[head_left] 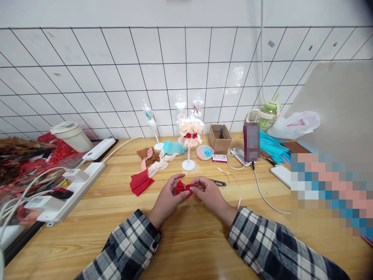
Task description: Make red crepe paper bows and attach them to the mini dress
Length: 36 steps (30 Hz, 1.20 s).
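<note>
Between my two hands is a small red bow (182, 187) of thin, crinkled material, pinched in at its middle. My left hand (169, 194) grips its left side between thumb and fingers. At the bow's right end, the thumb and fingertips of my right hand (207, 191) pinch the material. A loose red piece (141, 182) of the same look lies left of my left hand. Behind my hands stands a small white dress form (188, 155) wearing a peach ruffled dress (190, 126) with a red bow at the waist. Small scissors (218, 182) lie just beyond my right hand, partly hidden.
Several bare white dress forms (150, 120) stand near the tiled wall. Blue strips (174, 147), a pink bowl (201, 156) and a cardboard box (220, 142) are at the back. A power strip (78, 190) lies left; cables and a phone-like device (251, 142) are right.
</note>
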{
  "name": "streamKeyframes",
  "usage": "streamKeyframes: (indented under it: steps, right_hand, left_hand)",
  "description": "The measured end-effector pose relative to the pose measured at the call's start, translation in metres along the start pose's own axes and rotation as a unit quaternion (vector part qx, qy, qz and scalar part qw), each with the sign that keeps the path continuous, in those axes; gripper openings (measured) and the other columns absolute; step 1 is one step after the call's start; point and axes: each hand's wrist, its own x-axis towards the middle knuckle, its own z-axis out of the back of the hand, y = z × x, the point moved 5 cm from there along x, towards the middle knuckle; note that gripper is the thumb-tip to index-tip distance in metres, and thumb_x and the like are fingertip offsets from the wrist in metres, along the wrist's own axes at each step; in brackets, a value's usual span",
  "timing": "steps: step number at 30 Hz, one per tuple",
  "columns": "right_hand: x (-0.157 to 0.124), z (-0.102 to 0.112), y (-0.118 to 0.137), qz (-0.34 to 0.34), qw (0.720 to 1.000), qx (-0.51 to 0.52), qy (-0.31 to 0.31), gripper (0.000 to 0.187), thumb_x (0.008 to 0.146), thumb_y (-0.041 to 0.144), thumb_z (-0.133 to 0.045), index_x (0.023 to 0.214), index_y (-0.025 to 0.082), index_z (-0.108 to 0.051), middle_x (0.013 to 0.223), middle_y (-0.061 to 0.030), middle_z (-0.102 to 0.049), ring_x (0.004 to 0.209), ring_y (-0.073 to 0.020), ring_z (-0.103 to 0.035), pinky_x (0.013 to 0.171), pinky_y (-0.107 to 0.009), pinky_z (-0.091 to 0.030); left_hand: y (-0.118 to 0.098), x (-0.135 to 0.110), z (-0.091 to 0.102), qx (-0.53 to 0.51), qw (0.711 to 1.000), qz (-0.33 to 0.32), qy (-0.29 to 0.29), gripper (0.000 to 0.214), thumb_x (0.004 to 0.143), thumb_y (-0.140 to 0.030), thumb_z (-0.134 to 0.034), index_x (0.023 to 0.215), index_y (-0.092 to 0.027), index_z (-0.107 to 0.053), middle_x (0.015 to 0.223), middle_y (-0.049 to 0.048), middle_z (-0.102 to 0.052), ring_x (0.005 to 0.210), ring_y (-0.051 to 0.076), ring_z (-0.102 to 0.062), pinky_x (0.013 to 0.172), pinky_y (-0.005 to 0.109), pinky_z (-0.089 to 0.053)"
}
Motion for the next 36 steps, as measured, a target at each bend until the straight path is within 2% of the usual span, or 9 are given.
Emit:
streamKeyframes:
  steps: [9, 14, 17, 19, 22, 24, 28, 32, 36]
  right_hand:
    - [0.000, 0.007, 0.006, 0.042, 0.990, -0.132, -0.021, 0.011, 0.079, 0.027, -0.057, 0.076, 0.018, -0.062, 0.070, -0.0002, -0.063, 0.062, -0.0126, -0.056, 0.059, -0.024, -0.045]
    - [-0.001, 0.006, 0.009, 0.100, 0.982, -0.159, -0.011, 0.034, 0.076, 0.025, -0.064, 0.109, 0.022, -0.060, 0.100, -0.0037, -0.065, 0.075, -0.0139, -0.058, 0.058, -0.023, -0.046]
    - [-0.002, 0.002, 0.011, 0.135, 0.971, -0.196, 0.013, 0.017, 0.078, 0.023, -0.062, 0.095, 0.022, -0.065, 0.084, -0.0020, -0.066, 0.071, -0.0139, -0.057, 0.062, -0.026, -0.047]
    - [-0.005, 0.002, 0.015, 0.163, 0.965, -0.208, 0.012, 0.019, 0.079, 0.024, -0.063, 0.097, 0.021, -0.064, 0.084, -0.0021, -0.064, 0.068, -0.0136, -0.056, 0.065, -0.028, -0.048]
    - [-0.010, 0.003, 0.025, 0.223, 0.944, -0.243, 0.017, 0.033, 0.077, 0.023, -0.066, 0.110, 0.024, -0.060, 0.107, -0.0059, -0.059, 0.085, -0.0166, -0.057, 0.076, -0.032, -0.049]
    - [-0.013, 0.003, 0.031, 0.261, 0.917, -0.300, 0.031, 0.029, 0.077, 0.018, -0.065, 0.105, 0.026, -0.062, 0.117, -0.0064, -0.055, 0.100, -0.0201, -0.054, 0.085, -0.036, -0.046]
    - [-0.013, 0.007, 0.034, 0.284, 0.880, -0.378, 0.047, 0.020, 0.078, 0.017, -0.064, 0.096, 0.025, -0.065, 0.114, -0.0057, -0.059, 0.103, -0.0215, -0.052, 0.089, -0.038, -0.043]
    - [-0.012, 0.009, 0.033, 0.285, 0.875, -0.390, 0.042, 0.012, 0.079, 0.019, -0.063, 0.089, 0.025, -0.067, 0.110, -0.0047, -0.062, 0.100, -0.0203, -0.055, 0.088, -0.037, -0.043]
    - [-0.011, 0.009, 0.029, 0.240, 0.907, -0.345, 0.022, 0.009, 0.079, 0.019, -0.060, 0.084, 0.023, -0.066, 0.110, -0.0039, -0.064, 0.096, -0.0188, -0.058, 0.085, -0.034, -0.045]
  left_hand:
    - [-0.004, -0.001, -0.002, 0.109, 0.994, -0.017, -0.018, 0.053, 0.071, -0.026, -0.068, 0.119, -0.016, -0.047, 0.069, -0.0032, -0.058, 0.068, 0.014, -0.057, 0.066, 0.026, -0.046]
    - [-0.008, -0.002, -0.004, 0.098, 0.995, -0.013, -0.013, 0.053, 0.070, -0.021, -0.065, 0.120, -0.015, -0.046, 0.071, -0.0037, -0.058, 0.068, 0.012, -0.056, 0.067, 0.025, -0.046]
    - [-0.006, -0.003, -0.003, 0.093, 0.995, -0.014, -0.012, 0.061, 0.069, -0.022, -0.068, 0.125, -0.016, -0.042, 0.072, -0.0037, -0.059, 0.069, 0.013, -0.058, 0.068, 0.025, -0.047]
    - [-0.005, -0.002, -0.003, 0.088, 0.996, -0.016, -0.011, 0.065, 0.069, -0.023, -0.069, 0.127, -0.017, -0.040, 0.072, -0.0032, -0.060, 0.070, 0.013, -0.059, 0.068, 0.025, -0.047]
    - [-0.003, -0.002, -0.002, 0.070, 0.997, -0.012, -0.006, 0.067, 0.069, -0.024, -0.070, 0.128, -0.016, -0.039, 0.077, -0.0007, -0.063, 0.073, 0.015, -0.061, 0.068, 0.026, -0.048]
    - [-0.004, -0.002, -0.002, 0.061, 0.998, -0.007, -0.003, 0.068, 0.069, -0.024, -0.070, 0.128, -0.016, -0.039, 0.078, -0.0001, -0.064, 0.074, 0.015, -0.062, 0.068, 0.026, -0.048]
    - [-0.009, -0.003, -0.004, 0.061, 0.998, -0.004, 0.002, 0.065, 0.068, -0.024, -0.071, 0.126, -0.016, -0.042, 0.074, -0.0020, -0.062, 0.072, 0.014, -0.061, 0.068, 0.025, -0.049]
    - [-0.008, -0.004, -0.005, 0.051, 0.999, -0.001, 0.012, 0.065, 0.069, -0.024, -0.070, 0.127, -0.015, -0.041, 0.073, -0.0026, -0.061, 0.069, 0.012, -0.060, 0.066, 0.024, -0.048]
    - [-0.003, -0.003, -0.005, 0.045, 0.999, -0.006, 0.007, 0.066, 0.069, -0.022, -0.070, 0.127, -0.016, -0.040, 0.083, 0.0013, -0.065, 0.076, 0.015, -0.063, 0.071, 0.027, -0.049]
